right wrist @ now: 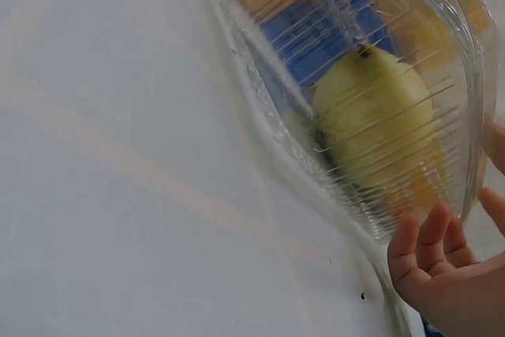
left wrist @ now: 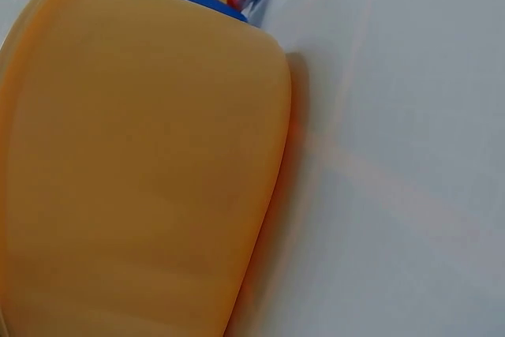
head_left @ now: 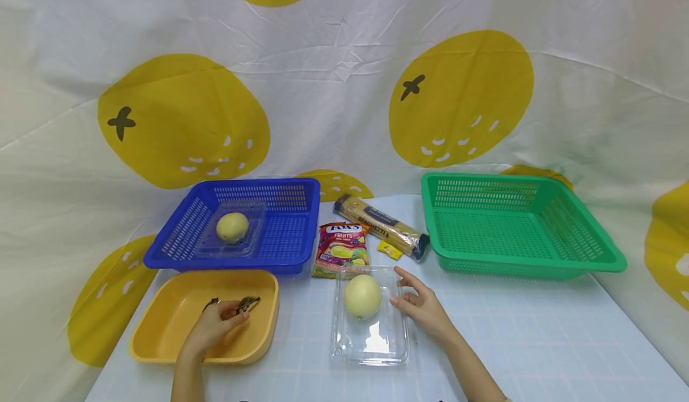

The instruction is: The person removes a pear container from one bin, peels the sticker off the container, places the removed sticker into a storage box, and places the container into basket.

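In the head view my left hand (head_left: 215,325) reaches into a yellow-orange basin (head_left: 161,318). Its fingers pinch a small dark, pale-striped item (head_left: 249,304) whose kind is unclear; a dark bit also shows behind the knuckles. The left wrist view shows only the outer wall of the basin (left wrist: 150,163), not the hand. At centre, a clear plastic box (head_left: 377,339) with a round pale-yellow fruit (head_left: 362,297) stands on the table. My right hand (head_left: 422,309) touches the right edge of this box with thumb and index finger, the other fingers bent beside its wall (right wrist: 434,262).
A blue basket (head_left: 285,234) behind the basin contains another clear box with a pale-yellow fruit (head_left: 232,227). A Fox's candy bag (head_left: 341,247), a spaghetti pack (head_left: 382,225) and a small yellow packet (head_left: 390,249) lie mid-table. At right stands a green basket (head_left: 484,234).
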